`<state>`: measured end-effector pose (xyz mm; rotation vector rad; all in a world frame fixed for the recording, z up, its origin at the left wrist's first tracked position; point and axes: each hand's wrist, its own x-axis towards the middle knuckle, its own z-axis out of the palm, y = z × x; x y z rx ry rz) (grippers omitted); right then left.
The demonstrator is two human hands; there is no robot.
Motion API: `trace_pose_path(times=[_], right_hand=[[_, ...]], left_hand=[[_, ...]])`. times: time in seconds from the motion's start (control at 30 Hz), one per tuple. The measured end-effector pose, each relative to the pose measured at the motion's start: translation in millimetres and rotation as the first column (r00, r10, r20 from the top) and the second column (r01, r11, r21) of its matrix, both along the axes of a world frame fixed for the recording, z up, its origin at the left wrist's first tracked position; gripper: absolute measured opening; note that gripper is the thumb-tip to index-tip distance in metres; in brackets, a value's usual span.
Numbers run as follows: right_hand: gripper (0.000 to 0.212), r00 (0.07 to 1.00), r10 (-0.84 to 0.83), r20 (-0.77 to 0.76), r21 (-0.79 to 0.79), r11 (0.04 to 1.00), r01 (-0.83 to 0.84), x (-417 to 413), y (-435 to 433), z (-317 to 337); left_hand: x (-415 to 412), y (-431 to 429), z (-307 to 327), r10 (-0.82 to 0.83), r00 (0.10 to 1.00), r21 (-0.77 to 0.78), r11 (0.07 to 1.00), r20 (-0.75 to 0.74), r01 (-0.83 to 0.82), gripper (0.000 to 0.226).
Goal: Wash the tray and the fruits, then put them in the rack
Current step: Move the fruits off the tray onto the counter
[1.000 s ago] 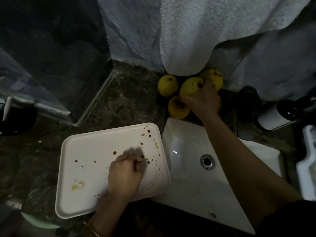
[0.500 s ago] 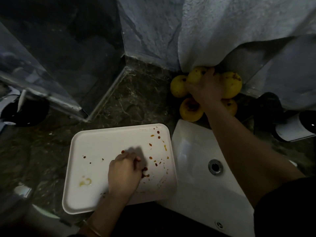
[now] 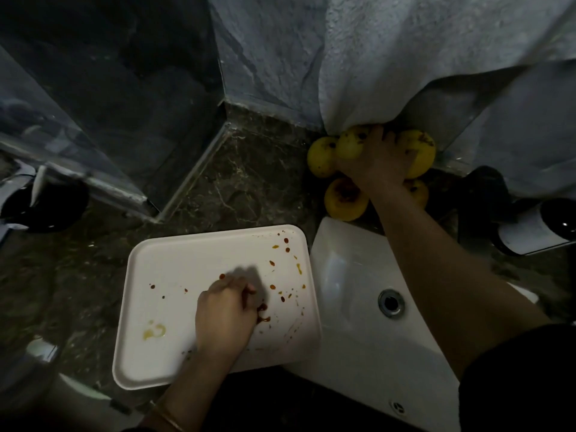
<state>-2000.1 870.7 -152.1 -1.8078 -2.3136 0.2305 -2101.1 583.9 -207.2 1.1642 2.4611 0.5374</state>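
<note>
A white tray (image 3: pixel 174 275) spotted with red and yellow stains lies on the dark marble counter, left of the sink. My left hand (image 3: pixel 224 316) rests on the tray's middle with its fingers curled under, holding nothing. Several yellow fruits (image 3: pixel 344 199) with dark blemishes are piled in the corner behind the sink, partly under a hanging towel. My right hand (image 3: pixel 380 160) reaches over the pile and grips one yellow fruit (image 3: pixel 349 148) at the towel's lower edge. The hand hides part of the pile.
A white sink (image 3: pixel 352 332) with a metal drain (image 3: pixel 391 302) sits right of the tray. A pale towel (image 3: pixel 405 57) hangs over the fruits. A dark bottle with a white label (image 3: pixel 530 233) lies at the right. A glass panel (image 3: pixel 93 135) stands at the left.
My right hand has closed on one fruit and raised it slightly toward the towel. My left hand has stayed on the tray. The view has shifted a little.
</note>
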Motion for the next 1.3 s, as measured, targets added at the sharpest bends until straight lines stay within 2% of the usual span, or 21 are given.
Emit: trace_pose_path(times=[0.33,0.5,0.53,0.63,0.73,0.8,0.87,0.93,0.97,1.13,1.3], right_hand=[[0.093,0.998,0.029,-0.055,0.088,0.996,-0.024,9,-6,5],[0.070,0.992,-0.006,-0.126,0.098,0.995,0.019,16,-25,16],[0.061,0.990,-0.020,-0.141,0.127,0.991,0.038,16,-33,17],[0.042,0.973,0.033,-0.227,0.349,0.936,0.050,13,-61,14],[0.037,0.913,0.134,-0.385,0.360,0.933,0.015,11,-100,-6],[0.037,0.896,0.150,-0.417,0.245,0.968,-0.048,16,-122,-29],[0.042,0.934,0.087,-0.345,-0.091,0.988,-0.126,22,-144,-54],[0.046,0.981,0.036,-0.192,-0.389,0.915,-0.110,29,-164,-76],[0.045,0.986,0.008,-0.168,-0.473,0.877,-0.088,30,-175,-83],[0.039,0.956,-0.129,-0.263,-0.619,0.783,-0.064,30,-208,-94],[0.045,0.898,-0.305,-0.318,-0.639,0.768,0.035,23,-207,-97]], left_hand=[[2,-4,1,-0.004,1.000,0.020,1.000,-0.009,0.004,0.013],[7,-3,9,-0.006,1.000,0.062,0.998,-0.002,0.006,0.018],[8,-3,11,-0.003,1.000,0.070,0.998,0.004,0.003,0.023],[8,-3,17,-0.016,1.000,0.075,0.997,0.000,0.016,0.031],[5,-7,23,0.002,0.999,0.039,0.999,-0.040,0.000,0.020],[-2,-14,25,0.041,0.995,0.025,0.999,-0.090,-0.039,0.018],[-10,-23,24,0.099,0.985,-0.009,0.995,-0.138,-0.101,0.022],[-18,-33,19,0.155,0.972,-0.053,0.985,-0.176,-0.167,0.031],[-22,-39,16,0.178,0.966,-0.069,0.979,-0.187,-0.194,0.035],[-35,-59,0,0.296,0.933,-0.093,0.943,-0.205,-0.320,0.071],[-34,-65,-3,0.272,0.948,-0.112,0.950,-0.163,-0.292,0.070]])
